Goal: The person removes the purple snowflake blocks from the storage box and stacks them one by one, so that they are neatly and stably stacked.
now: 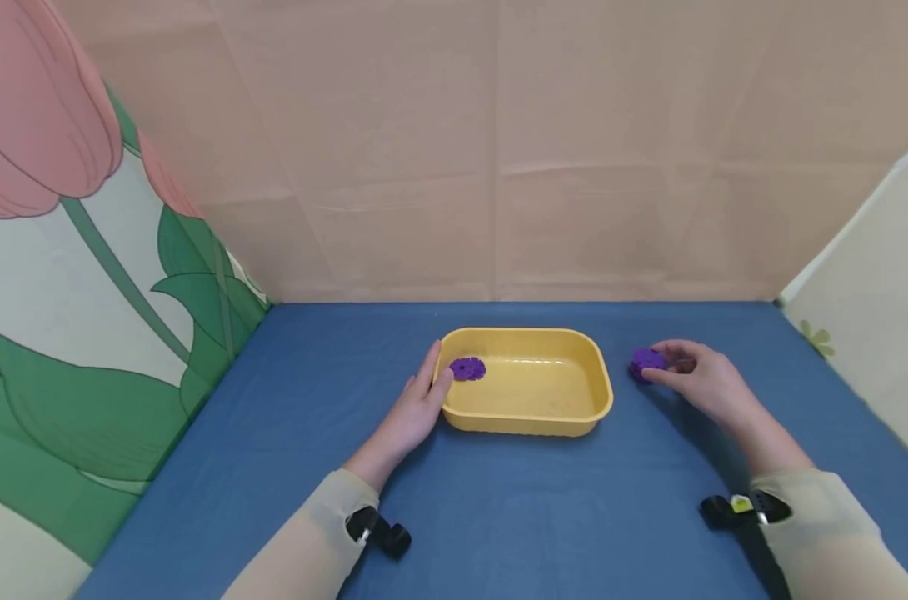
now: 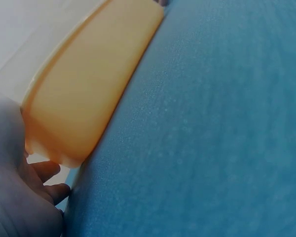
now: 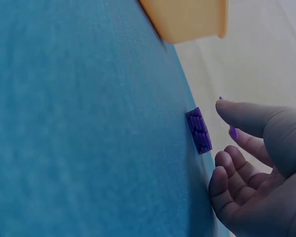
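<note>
A shallow yellow plastic basin (image 1: 544,423) rests on the blue cloth. My left hand (image 1: 416,408) grips its left end, with the thumb at the rim and the other fingers on the outside. Inside, near that hand, lie purple flower-shaped discs (image 1: 468,368). To the right of the basin, my right hand (image 1: 705,379) pinches a thin purple disc (image 3: 233,132) between thumb and index finger. In the right wrist view, a short stack of purple discs (image 3: 199,131) stands on the cloth just beside those fingertips. The held disc is mostly hidden by the fingers.
The blue cloth (image 1: 544,517) covers the table. A plain beige backdrop (image 1: 499,167) hangs behind it. A tulip-printed panel (image 1: 124,333) borders the left side, and a pale printed panel (image 1: 874,292) borders the right.
</note>
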A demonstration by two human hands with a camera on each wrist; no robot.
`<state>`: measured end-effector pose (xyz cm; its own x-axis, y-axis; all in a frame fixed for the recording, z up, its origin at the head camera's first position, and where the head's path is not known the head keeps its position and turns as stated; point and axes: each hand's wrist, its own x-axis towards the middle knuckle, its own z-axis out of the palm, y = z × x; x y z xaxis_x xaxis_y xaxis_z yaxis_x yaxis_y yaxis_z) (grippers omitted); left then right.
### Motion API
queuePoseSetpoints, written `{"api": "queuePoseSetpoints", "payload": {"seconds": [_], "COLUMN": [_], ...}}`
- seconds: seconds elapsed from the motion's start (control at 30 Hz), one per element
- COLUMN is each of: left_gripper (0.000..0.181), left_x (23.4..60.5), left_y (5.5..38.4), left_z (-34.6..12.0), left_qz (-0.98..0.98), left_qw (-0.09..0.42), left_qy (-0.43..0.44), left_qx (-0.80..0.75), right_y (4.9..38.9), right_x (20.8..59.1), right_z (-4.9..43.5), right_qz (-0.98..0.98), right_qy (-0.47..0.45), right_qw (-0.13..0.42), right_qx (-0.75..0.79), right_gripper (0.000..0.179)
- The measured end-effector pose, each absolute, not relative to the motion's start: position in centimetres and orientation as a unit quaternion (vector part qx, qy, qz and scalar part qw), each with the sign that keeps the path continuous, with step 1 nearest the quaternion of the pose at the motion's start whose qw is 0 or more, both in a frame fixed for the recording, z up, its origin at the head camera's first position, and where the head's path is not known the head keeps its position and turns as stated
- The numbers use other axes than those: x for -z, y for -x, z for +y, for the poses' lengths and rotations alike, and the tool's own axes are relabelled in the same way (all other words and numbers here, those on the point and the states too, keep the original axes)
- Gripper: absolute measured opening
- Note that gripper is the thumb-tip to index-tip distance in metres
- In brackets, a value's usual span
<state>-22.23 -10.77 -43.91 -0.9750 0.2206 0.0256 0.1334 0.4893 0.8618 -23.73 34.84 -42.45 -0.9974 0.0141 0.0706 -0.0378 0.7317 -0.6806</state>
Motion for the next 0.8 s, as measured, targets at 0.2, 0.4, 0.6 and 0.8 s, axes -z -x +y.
{"api": "queuePoseSetpoints", "payload": {"seconds": [0.2,0.4,0.6,0.8], "left_gripper": [0.073,0.078,0.077,0.079], "left_x": [43.96,43.99,44.05,44.02], "left_y": [22.31,22.23,22.28,22.31], "left_z": [-10.84,-10.98,-11.0,-10.94], "left_qz": [0.858,0.856,0.86,0.859], "left_qw": [0.048,0.048,0.052,0.052], "left_qy": [-0.105,-0.103,-0.096,-0.098], "left_qx": [-0.501,-0.505,-0.499,-0.5], "right_y": [23.71,23.86,23.93,23.94], "right_x": [42.99,43.17,43.36,43.3], "right_z": [35.03,35.01,35.02,34.95], "right_qz": [-0.929,-0.933,-0.933,-0.935], "right_qy": [-0.003,0.001,0.003,0.005], "right_qw": [0.027,0.011,0.004,-0.001], "right_qx": [-0.37,-0.361,-0.359,-0.354], "right_gripper": [0.063,0.065,0.066,0.066]}}
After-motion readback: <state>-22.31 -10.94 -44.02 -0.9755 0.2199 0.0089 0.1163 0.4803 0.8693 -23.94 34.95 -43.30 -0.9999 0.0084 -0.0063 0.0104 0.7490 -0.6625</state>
